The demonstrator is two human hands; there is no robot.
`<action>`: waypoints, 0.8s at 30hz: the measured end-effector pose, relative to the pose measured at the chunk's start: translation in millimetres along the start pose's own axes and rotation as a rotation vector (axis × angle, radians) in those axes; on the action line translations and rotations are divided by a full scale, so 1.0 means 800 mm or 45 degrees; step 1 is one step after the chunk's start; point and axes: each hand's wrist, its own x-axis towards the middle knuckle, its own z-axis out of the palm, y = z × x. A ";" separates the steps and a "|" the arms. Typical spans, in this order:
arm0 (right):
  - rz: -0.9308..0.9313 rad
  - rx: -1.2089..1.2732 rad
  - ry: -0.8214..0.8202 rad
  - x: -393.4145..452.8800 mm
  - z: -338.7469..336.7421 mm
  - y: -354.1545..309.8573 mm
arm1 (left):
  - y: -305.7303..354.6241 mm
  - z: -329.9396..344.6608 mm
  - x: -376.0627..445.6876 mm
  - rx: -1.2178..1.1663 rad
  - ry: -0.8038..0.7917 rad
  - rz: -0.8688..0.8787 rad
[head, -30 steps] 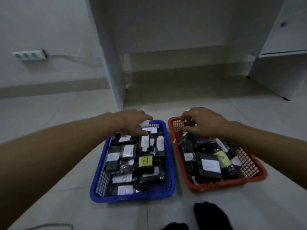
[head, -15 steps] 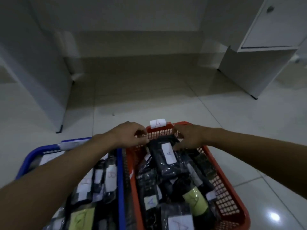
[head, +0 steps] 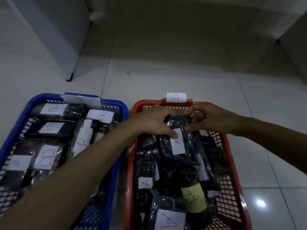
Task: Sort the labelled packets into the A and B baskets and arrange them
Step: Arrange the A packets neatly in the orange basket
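An orange basket (head: 232, 166) with an "A" tag (head: 176, 97) on its far rim holds several black packets with A labels. Left of it, a blue basket (head: 20, 117) with a white tag (head: 83, 101) holds several black packets labelled B. My left hand (head: 153, 121) and my right hand (head: 210, 119) meet at the far end of the orange basket. Both grip the top end of one long black packet with a white A label (head: 178, 145), which lies on top of the pile. My left forearm crosses over the blue basket.
Both baskets sit side by side on a pale tiled floor (head: 265, 113). A white cabinet panel (head: 49, 39) stands at the back left, and another white unit (head: 295, 35) at the back right. One packet in the orange basket carries a yellow label (head: 194, 199).
The view has moved closer and down over the baskets. My left hand left the blue basket and joined my right hand at the far end of the orange basket on the A packet.
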 end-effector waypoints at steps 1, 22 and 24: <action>-0.033 0.022 0.004 0.001 0.001 0.004 | 0.000 -0.001 -0.003 -0.059 -0.002 -0.019; -0.032 -0.214 0.270 -0.060 0.040 -0.004 | -0.009 -0.056 -0.070 -0.887 0.702 -0.205; -0.079 -0.277 0.133 -0.069 0.040 -0.011 | -0.012 -0.056 -0.071 -0.934 0.741 -0.215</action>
